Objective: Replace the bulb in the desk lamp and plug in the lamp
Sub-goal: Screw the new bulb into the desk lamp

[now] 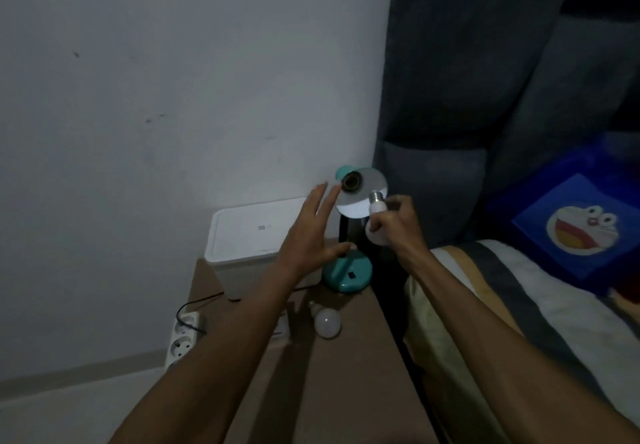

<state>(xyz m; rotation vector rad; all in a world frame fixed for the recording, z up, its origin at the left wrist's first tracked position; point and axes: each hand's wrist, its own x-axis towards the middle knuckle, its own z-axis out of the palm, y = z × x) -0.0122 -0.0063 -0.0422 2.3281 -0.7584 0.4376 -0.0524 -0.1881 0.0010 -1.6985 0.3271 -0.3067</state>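
Right hand point(394, 222) gripping bulb point(375, 225), left hand point(308, 232) spread beside lamp shade point(363, 198)

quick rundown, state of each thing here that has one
lamp socket: empty, no bulb in it
bulb in right hand: held, screw base up, not yet in the socket
bulb on table: lying on its side, loose
power strip: one black plug in, other sockets free
left hand: open, fingers at the lamp shade
right hand: grips the bulb
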